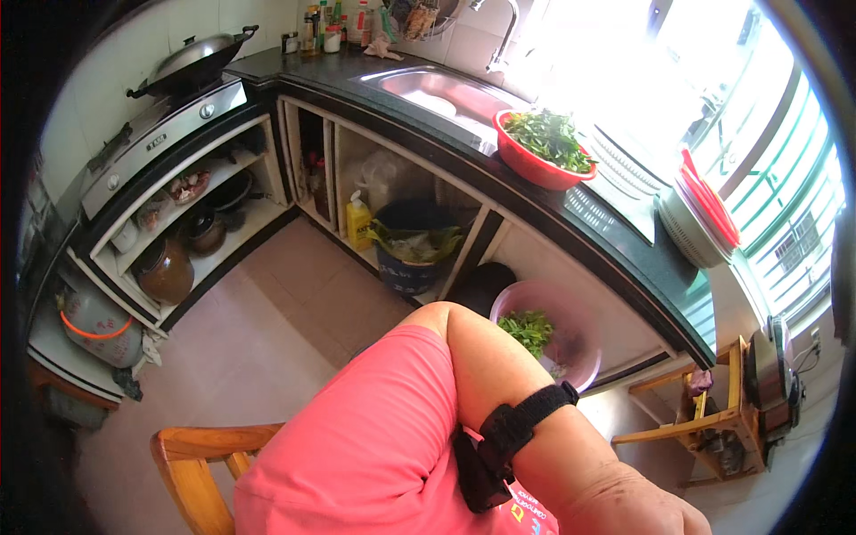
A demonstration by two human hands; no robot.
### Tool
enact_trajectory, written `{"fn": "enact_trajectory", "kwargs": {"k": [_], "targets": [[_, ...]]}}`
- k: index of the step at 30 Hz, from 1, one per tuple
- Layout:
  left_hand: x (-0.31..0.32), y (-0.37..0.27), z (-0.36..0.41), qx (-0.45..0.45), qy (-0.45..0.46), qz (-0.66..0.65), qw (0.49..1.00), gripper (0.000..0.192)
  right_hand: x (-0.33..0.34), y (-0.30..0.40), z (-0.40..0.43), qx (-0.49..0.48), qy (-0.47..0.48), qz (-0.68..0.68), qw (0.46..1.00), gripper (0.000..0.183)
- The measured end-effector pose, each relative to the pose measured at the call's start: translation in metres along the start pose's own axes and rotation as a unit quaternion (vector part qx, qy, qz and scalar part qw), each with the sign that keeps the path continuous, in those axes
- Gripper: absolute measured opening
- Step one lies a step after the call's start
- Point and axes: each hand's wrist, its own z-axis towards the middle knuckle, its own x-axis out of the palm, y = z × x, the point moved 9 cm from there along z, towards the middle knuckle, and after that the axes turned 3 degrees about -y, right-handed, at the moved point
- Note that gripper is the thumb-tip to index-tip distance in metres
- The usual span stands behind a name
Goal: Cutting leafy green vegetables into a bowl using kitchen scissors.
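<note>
My left arm in a pink sleeve crosses the lower middle, bent at the elbow. The back of my left hand (642,501) shows at the bottom edge, and its fingers are cut off by the frame. A black strap with a small device (508,435) wraps the forearm. My right hand is out of view. Beyond the forearm stands a pale pink plastic basin (582,328) with green leafy vegetables (525,331) inside, partly hidden by my arm. On the dark countertop, a red plastic basin (535,170) holds a heap of green leaves (545,137).
A steel sink (435,87) is set into the countertop (321,80). To the left, a lidded wok (194,63) sits on the stove. Under the counter stands a lined bucket (411,261). A wooden chair (194,441) is at lower left, a wooden stand (722,424) at right.
</note>
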Motion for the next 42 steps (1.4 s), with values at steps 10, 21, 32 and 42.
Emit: {"fn": "enact_trajectory", "kwargs": {"k": [10,21,32,42], "targets": [[-0.022,-0.017,-0.02,-0.005,-0.089,0.14,0.986,0.016,-0.005,-0.014,-0.015,0.025,-0.001,-0.026,0.999,0.032],[-0.125,-0.124,-0.195,0.31,-0.479,0.169,0.803,0.029,-0.013,0.02,0.008,0.043,-0.002,-0.032,0.999,0.024],[0.033,-0.086,-0.171,0.506,-0.538,0.206,0.642,0.02,-0.012,0.016,0.011,0.034,0.003,-0.033,0.999,0.026],[0.015,-0.1,-0.111,0.376,-0.121,0.133,0.909,0.02,-0.011,0.017,0.017,0.04,0.023,-0.049,0.998,0.026]]}}
